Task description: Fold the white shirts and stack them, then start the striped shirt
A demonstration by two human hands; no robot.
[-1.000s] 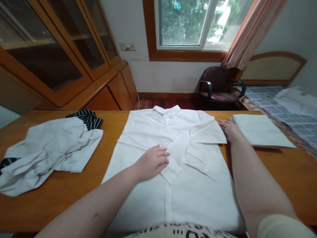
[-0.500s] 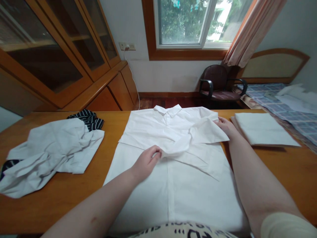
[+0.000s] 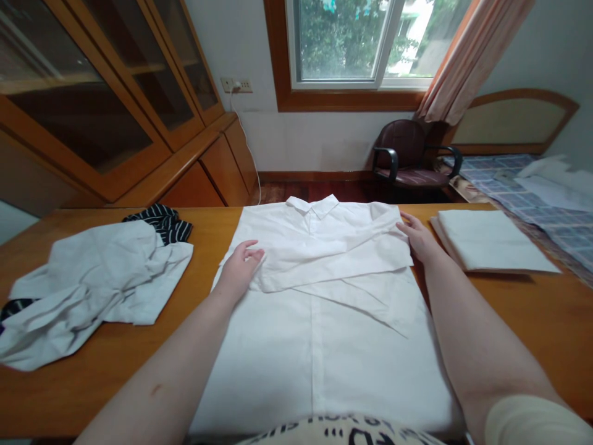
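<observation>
The white shirt (image 3: 324,346) lies flat on the table (image 3: 532,321) between the two hands, collar away from the person. The left hand (image 3: 238,266) pinches the end of a sleeve (image 3: 333,262) laid across the chest. The right hand (image 3: 417,238) rests open and flat on the shirt's far-side edge. A crumpled pile (image 3: 92,278) sits beyond the left hand, and a folded cloth (image 3: 491,241) just beyond the right.

shirt (image 3: 324,346): white cloth, smooth, matt
worktop (image 3: 532,321): orange wood, slight sheen
crumpled garment (image 3: 92,278): pale cloth, wrinkled
</observation>
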